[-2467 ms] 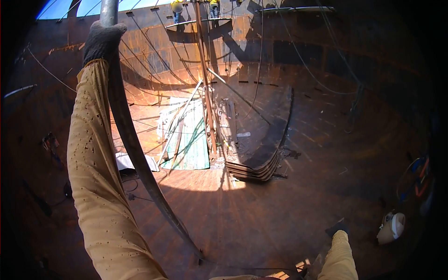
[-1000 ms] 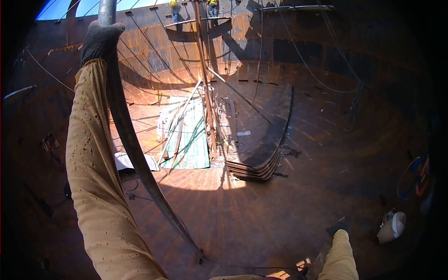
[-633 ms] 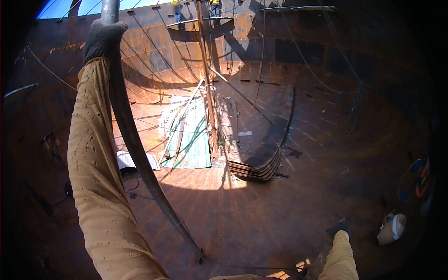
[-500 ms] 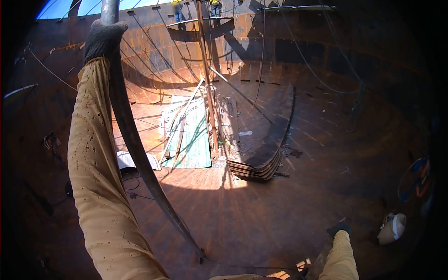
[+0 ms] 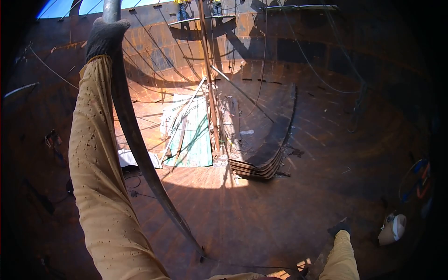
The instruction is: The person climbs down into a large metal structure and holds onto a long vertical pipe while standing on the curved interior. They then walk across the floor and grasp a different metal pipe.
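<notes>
By the closed fingers of the left hand, in a dark glove, a metal pipe is being gripped near its bright upper part. Beside the tan left sleeve the pipe is curving downward, and its lower end is being seen over the near part of the rusty floor; whether the floor is being touched cannot be told. The right hand, also in dark glove, is being seen toward the near right corner of the floor; whether its fingers are spreading or pinching something cannot be told. To its right, a white container is being carried by the floor. At the floor's middle, a stack of curved plates is being supported, and pale green sheets are being lit by sun to its left. Beyond the far edge, on a platform at the wall, two people are being carried.
</notes>
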